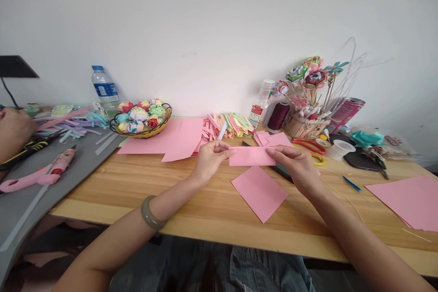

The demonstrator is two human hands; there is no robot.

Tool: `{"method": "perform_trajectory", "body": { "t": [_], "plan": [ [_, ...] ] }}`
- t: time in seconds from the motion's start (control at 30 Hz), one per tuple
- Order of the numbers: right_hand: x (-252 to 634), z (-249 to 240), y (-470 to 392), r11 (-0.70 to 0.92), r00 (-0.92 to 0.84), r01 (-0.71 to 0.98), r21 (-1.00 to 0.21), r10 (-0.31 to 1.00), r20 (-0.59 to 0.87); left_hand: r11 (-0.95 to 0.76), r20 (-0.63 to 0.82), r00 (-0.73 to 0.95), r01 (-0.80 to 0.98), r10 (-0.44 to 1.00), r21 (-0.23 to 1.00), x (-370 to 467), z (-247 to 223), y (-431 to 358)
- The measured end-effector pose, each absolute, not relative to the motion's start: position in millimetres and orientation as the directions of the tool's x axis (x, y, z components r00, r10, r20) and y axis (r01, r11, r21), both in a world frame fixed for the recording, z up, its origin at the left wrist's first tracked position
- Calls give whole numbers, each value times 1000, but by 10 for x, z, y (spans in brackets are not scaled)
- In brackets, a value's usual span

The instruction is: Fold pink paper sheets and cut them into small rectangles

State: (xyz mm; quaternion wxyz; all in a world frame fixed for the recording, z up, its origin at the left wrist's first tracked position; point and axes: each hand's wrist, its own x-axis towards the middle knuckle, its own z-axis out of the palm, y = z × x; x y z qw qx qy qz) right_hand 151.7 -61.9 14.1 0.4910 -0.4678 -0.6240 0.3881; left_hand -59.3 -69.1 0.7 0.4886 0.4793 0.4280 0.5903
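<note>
A pink paper strip [252, 156] is stretched level above the table between my two hands. My left hand [211, 159] pinches its left end between thumb and fingers. At the other end, my right hand [297, 163] grips the top right corner with thumb and forefinger. Below the strip, a pink paper square [260, 194] lies flat on the wooden table, turned cornerwise. A dark flat object [282, 172] is partly hidden behind the strip and my right hand.
Pink sheets [183, 137] and a basket of paper flowers [142, 123] lie left, paper strips [239, 125] behind. Red-handled scissors [310, 145], a thread spool [278, 117] and more pink sheets [409, 200] are right. A glue gun [51, 171] lies near another person's hand [15, 132].
</note>
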Motion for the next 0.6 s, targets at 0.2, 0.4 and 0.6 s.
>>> {"method": "perform_trajectory", "body": {
  "t": [0.2, 0.4, 0.6],
  "plan": [
    [1528, 124, -614, 281, -95, 199, -939, 959, 267, -166, 158, -60, -172, 986, 971, -596, 4, -695],
    [1541, 126, -614, 315, -134, 194, -929, 947, 293, -187, 179, -57, -169, 982, 968, -602, -2, -697],
    [1564, 130, -619, 351, -147, 186, -918, 933, 327, -244, 242, -33, -125, 970, 962, -623, -42, -678]
  ]
}}
